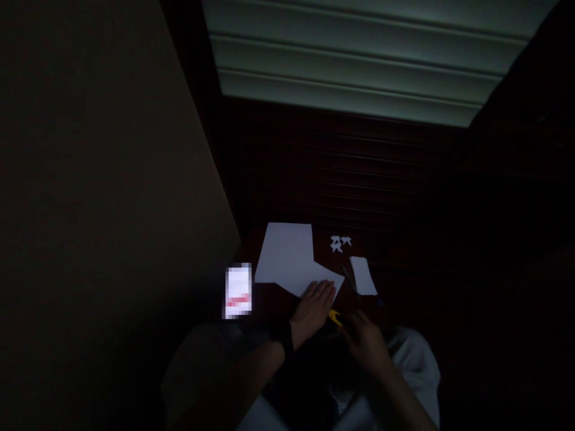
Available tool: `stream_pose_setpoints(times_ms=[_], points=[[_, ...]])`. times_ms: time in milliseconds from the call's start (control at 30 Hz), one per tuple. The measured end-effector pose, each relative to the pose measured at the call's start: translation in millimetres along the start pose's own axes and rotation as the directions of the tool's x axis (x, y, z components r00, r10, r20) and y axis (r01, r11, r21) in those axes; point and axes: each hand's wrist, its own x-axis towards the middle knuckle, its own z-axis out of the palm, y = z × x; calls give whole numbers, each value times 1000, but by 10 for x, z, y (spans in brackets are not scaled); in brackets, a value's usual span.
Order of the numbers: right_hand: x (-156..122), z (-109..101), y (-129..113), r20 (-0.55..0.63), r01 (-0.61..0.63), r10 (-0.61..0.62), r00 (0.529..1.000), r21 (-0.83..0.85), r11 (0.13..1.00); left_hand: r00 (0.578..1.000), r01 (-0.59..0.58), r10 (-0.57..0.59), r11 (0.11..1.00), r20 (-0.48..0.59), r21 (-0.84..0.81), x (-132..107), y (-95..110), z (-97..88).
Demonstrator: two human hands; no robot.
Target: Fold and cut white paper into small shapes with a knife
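My left hand lies flat with fingers stretched out on a white sheet of paper, which sits at an angle. Behind it, another white sheet meets or overlaps this one. My right hand is closed around a yellow utility knife, just right of my left hand and near the paper's lower corner. Dim light hides the blade and part of the grip.
Several small folded white paper pieces lie at the back right. A narrow white paper stack and a dark pen-like stick lie at right, near a small blue object. A bright blurred-out rectangle is at left, beside the wall.
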Motion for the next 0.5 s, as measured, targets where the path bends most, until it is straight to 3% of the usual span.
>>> stream_pose_setpoints(times_ms=[233,500], points=[[-30,42,-6,4,-28,28,1000,-18,999,997,-2,11,991,71,-134,-36,12,118],[-119,125,25,-10,-71,71,997,-36,997,996,-40,66,929,59,-367,-225,-239,-226]])
